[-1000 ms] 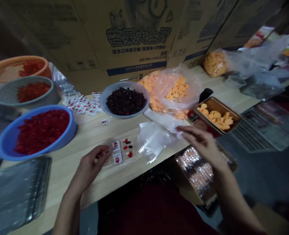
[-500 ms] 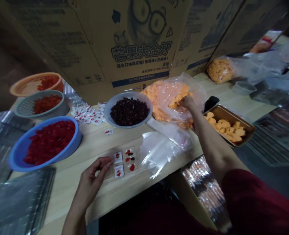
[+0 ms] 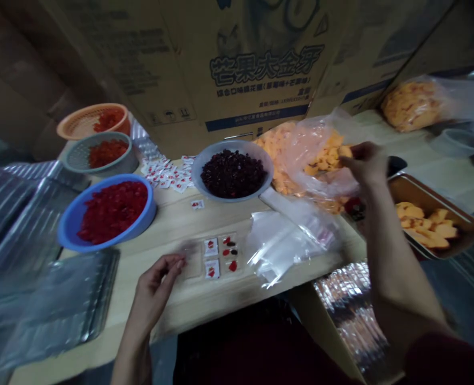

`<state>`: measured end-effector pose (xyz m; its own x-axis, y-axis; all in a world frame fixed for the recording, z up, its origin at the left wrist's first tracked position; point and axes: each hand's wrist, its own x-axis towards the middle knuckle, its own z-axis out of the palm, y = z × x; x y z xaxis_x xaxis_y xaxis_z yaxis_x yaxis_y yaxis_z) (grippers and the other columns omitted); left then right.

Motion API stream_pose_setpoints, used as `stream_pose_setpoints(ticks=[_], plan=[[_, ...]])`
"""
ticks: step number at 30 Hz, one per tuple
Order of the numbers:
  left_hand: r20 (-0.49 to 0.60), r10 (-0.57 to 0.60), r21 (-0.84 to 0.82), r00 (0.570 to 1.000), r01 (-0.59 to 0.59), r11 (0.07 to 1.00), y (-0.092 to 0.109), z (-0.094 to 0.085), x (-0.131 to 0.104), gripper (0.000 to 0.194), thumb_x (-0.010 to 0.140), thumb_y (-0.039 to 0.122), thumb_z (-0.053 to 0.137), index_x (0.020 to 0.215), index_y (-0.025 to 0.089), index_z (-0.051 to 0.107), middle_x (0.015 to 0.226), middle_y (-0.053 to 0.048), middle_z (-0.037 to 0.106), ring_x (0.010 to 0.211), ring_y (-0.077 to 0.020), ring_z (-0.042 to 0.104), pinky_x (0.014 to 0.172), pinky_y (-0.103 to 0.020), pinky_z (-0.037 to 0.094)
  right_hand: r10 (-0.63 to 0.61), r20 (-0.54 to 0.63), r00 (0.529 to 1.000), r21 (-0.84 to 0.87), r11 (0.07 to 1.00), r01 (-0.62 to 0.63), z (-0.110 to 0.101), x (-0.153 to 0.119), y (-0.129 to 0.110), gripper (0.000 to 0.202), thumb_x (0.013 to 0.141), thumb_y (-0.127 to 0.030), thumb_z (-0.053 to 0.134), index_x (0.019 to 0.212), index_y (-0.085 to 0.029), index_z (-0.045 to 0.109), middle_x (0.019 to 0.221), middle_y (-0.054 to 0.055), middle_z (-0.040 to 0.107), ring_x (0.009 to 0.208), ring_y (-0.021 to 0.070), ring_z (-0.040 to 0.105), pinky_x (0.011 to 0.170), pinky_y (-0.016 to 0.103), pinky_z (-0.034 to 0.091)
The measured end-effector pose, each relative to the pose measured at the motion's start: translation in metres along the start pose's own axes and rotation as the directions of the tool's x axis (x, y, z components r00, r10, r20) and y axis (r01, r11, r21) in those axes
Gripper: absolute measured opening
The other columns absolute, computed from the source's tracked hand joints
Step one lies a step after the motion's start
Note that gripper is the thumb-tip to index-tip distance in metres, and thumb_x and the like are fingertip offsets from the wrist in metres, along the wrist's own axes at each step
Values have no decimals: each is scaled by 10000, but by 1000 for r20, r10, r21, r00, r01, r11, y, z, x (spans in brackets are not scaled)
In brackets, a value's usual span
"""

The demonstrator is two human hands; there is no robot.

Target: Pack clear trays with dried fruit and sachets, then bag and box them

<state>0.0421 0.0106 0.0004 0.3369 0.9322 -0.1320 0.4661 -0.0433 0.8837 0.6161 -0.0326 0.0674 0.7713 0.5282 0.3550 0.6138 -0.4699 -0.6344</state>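
My left hand (image 3: 157, 280) pinches the left edge of a clear plastic tray (image 3: 192, 266) lying on the table. Two small white printed sachets (image 3: 212, 269) sit in the tray's middle, and red and dark pieces of dried fruit (image 3: 232, 266) lie in its right part. Over the bag's right side, my right hand (image 3: 367, 163) grips an orange-yellow, rounded piece (image 3: 344, 153) between thumb and fingers. Below it the open clear bag (image 3: 301, 166) is full of similar orange pieces (image 3: 328, 155). Its kind is not clear from here.
Bowls of dark dried fruit (image 3: 235, 174) and red fruit (image 3: 112, 211) stand left of the bag, with piled sachets (image 3: 168, 174) between. Clear plastic sleeves (image 3: 279, 246) lie by the tray. A brown tin (image 3: 461, 219) holds orange pieces. Cardboard boxes (image 3: 189, 64) wall the back.
My right hand has come out of the bag toward the right with an orange piece. My left hand stays at the tray's left edge. The view has shifted, so the scene sits farther right.
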Motion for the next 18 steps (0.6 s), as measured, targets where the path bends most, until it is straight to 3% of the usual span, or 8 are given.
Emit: stream_pose_setpoints(ticks=[2, 4, 5, 7, 10, 12, 13, 18], plan=[[-35, 15, -26, 999, -16, 1000, 15, -2, -6, 305, 879, 465, 635, 993, 185, 682, 894, -48, 682, 841, -185, 610, 811, -300, 487, -119, -1, 993, 252, 961, 116, -11, -46, -26, 291, 730, -269, 784, 974, -175, 657, 883, 61, 677, 727, 153, 616, 652, 283, 473], [-83, 31, -49, 996, -35, 998, 27, -6, -13, 291, 884, 454, 632, 975, 183, 683, 877, -46, 675, 827, -179, 606, 810, -304, 490, -252, 142, 957, 464, 871, 160, -1, -104, -67, 312, 735, -322, 806, 985, -195, 670, 899, 50, 688, 721, 150, 618, 641, 287, 465], [-113, 41, -73, 993, -50, 996, 30, -8, -17, 292, 881, 454, 635, 971, 180, 683, 882, -51, 679, 826, -181, 610, 804, -306, 494, -335, 234, 913, 522, 835, 173, 10, -136, -90, 290, 748, -340, 804, 971, -203, 679, 903, 40, 694, 710, 145, 609, 635, 286, 456], [-158, 57, -122, 986, -76, 990, 30, -15, -27, 288, 880, 438, 641, 978, 171, 682, 906, -60, 691, 829, -178, 620, 804, -302, 496, -493, 393, 776, 579, 789, 208, 39, -197, -136, 188, 823, -346, 747, 947, -216, 694, 874, 20, 704, 730, 148, 602, 664, 294, 448], [-197, 59, -156, 979, -91, 984, 20, -27, -47, 272, 886, 409, 647, 987, 160, 690, 902, -61, 700, 804, -161, 621, 777, -281, 485, -657, 557, 508, 622, 736, 269, 89, -269, -188, 107, 849, -247, 701, 951, -218, 687, 918, 10, 715, 814, 172, 621, 744, 315, 452], [-226, 49, -160, 973, -87, 983, 10, -34, -61, 257, 892, 394, 646, 985, 159, 692, 890, -56, 698, 795, -153, 616, 765, -273, 475, -690, 619, 376, 567, 723, 394, 118, -295, -204, 111, 848, -188, 679, 956, -212, 677, 939, 21, 713, 876, 201, 630, 794, 341, 430], [-242, 43, -166, 969, -85, 982, 4, -37, -67, 250, 894, 388, 646, 984, 160, 690, 888, -54, 698, 795, -151, 614, 761, -270, 471, -689, 643, 335, 524, 715, 463, 131, -302, -208, 117, 849, -168, 670, 960, -208, 675, 951, 30, 711, 909, 215, 630, 815, 351, 412], [-258, 38, -203, 966, -92, 975, -17, -34, -71, 238, 907, 380, 627, 976, 157, 673, 861, -45, 687, 778, -150, 601, 745, -273, 455, -688, 687, 234, 411, 633, 656, 165, -312, -209, 165, 852, -143, 669, 1009, -195, 675, 1077, 73, 685, 1030, 247, 604, 877, 372, 337]])
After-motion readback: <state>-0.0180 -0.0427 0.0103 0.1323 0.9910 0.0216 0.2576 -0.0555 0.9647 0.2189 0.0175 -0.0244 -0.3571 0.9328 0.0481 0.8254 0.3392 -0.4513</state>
